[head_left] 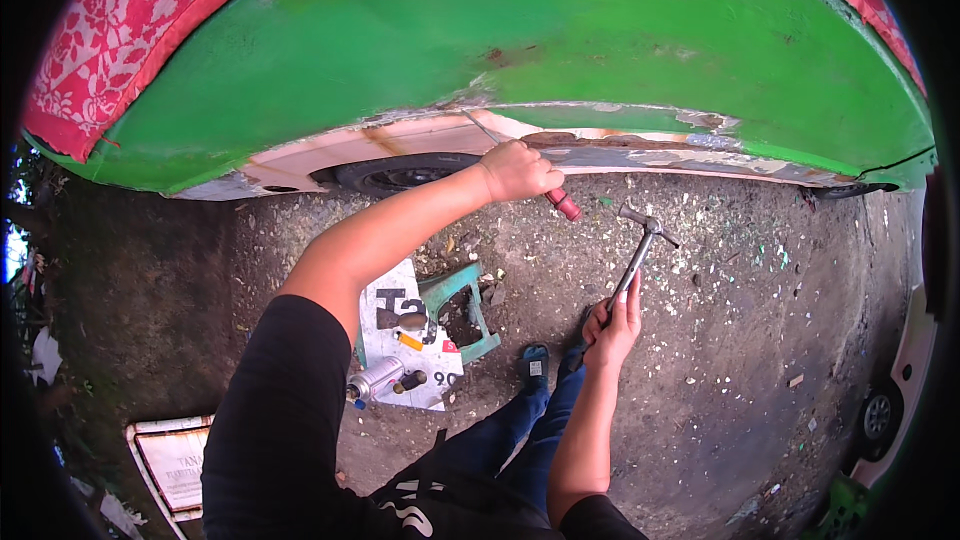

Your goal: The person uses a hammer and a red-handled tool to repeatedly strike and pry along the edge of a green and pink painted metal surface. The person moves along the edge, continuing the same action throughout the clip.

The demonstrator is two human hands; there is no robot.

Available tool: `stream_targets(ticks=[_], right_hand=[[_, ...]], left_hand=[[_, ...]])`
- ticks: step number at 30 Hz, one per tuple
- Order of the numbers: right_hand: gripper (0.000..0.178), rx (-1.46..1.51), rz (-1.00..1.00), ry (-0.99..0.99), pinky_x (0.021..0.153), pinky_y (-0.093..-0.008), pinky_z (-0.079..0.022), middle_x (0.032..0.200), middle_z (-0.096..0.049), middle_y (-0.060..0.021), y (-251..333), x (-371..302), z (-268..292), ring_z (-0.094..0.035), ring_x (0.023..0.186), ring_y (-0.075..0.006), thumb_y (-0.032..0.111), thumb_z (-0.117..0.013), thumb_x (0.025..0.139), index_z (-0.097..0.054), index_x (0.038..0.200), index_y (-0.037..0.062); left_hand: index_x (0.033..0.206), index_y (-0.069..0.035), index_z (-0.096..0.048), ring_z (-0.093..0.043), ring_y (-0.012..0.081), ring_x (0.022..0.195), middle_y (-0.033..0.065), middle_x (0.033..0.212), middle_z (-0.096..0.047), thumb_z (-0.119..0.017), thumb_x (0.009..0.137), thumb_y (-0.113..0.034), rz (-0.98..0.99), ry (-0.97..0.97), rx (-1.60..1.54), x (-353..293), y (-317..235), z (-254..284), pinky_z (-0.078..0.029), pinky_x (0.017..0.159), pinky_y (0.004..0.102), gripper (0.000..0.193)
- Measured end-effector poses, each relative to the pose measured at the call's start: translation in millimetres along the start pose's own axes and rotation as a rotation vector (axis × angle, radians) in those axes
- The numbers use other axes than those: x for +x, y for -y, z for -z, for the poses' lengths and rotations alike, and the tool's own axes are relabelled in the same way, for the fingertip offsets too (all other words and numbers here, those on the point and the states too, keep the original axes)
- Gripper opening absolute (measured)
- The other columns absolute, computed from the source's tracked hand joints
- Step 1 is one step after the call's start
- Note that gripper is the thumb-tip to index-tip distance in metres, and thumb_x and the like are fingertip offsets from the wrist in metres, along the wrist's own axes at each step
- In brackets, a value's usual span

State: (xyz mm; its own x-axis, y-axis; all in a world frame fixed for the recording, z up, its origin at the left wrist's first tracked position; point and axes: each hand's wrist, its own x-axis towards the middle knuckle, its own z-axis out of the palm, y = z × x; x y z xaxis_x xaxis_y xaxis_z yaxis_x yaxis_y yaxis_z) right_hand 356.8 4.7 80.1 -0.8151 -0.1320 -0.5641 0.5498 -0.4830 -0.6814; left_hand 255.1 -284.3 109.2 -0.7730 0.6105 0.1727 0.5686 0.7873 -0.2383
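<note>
My left hand (522,170) is closed round a screwdriver with a red handle (564,203). The thin metal shaft (482,127) points up and left, its tip at the scraped lower edge of a green car body (400,60). Lower and to the right, my right hand (612,328) grips a hammer (634,258) by its handle. The metal hammer head is raised, apart from the screwdriver's butt. Along the car's lower panel (600,155), the paint is chipped, with bare pale and rusty patches.
A green plastic stool (485,345) and a printed white board (432,395) lie below my left arm, with a metal canister (378,378) and small tools. A framed sign (170,470) lies lower left. Red floral cloth (150,30) covers the car's top. Another vehicle (905,370) stands right.
</note>
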Motion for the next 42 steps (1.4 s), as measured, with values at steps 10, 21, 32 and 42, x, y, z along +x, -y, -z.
stream_targets(ticks=[10,21,32,42], right_hand=[[0.048,-0.038,-0.023,0.012,0.035,-0.0204,-0.028,0.064,-0.037,0.0031,3,-4,7,-0.033,0.043,-0.0046,0.019,-0.045,0.102,-0.035,0.149,0.0246],[0.048,0.185,0.167,-0.128,0.037,-0.0194,-0.029,0.063,-0.037,0.0045,-12,-14,-14,-0.034,0.046,-0.0040,0.019,-0.046,0.102,-0.036,0.149,0.0245],[0.051,0.162,-0.101,0.031,0.035,-0.0220,-0.028,0.062,-0.035,0.0036,-40,-23,-39,-0.034,0.044,-0.0065,0.022,-0.046,0.103,-0.030,0.151,0.0280],[0.049,0.156,-0.073,-0.094,0.035,-0.0228,-0.028,0.062,-0.034,0.0036,-22,-13,-33,-0.033,0.044,-0.0070,0.025,-0.042,0.104,-0.028,0.151,0.0308]], left_hand=[[0.075,-0.017,-0.054,-0.064,0.0195,0.056,-0.0003,0.059,-0.057,-0.059,0.076,-0.019,0.005,0.007,-0.007,-3,2,-1,-0.050,0.044,0.0345,0.005],[0.070,-0.017,-0.051,-0.063,0.0180,0.055,-0.0017,0.057,-0.056,-0.060,0.075,-0.020,0.064,-0.061,-0.009,6,5,0,-0.050,0.045,0.0331,0.010],[0.070,-0.016,-0.051,-0.063,0.0194,0.056,-0.0007,0.057,-0.056,-0.060,0.075,-0.019,0.035,-0.056,-0.041,11,7,-2,-0.050,0.046,0.0337,0.010],[0.069,-0.015,-0.050,-0.064,0.0200,0.056,0.0006,0.058,-0.058,-0.059,0.075,-0.017,0.047,-0.079,-0.042,2,7,-5,-0.049,0.045,0.0350,0.011]])
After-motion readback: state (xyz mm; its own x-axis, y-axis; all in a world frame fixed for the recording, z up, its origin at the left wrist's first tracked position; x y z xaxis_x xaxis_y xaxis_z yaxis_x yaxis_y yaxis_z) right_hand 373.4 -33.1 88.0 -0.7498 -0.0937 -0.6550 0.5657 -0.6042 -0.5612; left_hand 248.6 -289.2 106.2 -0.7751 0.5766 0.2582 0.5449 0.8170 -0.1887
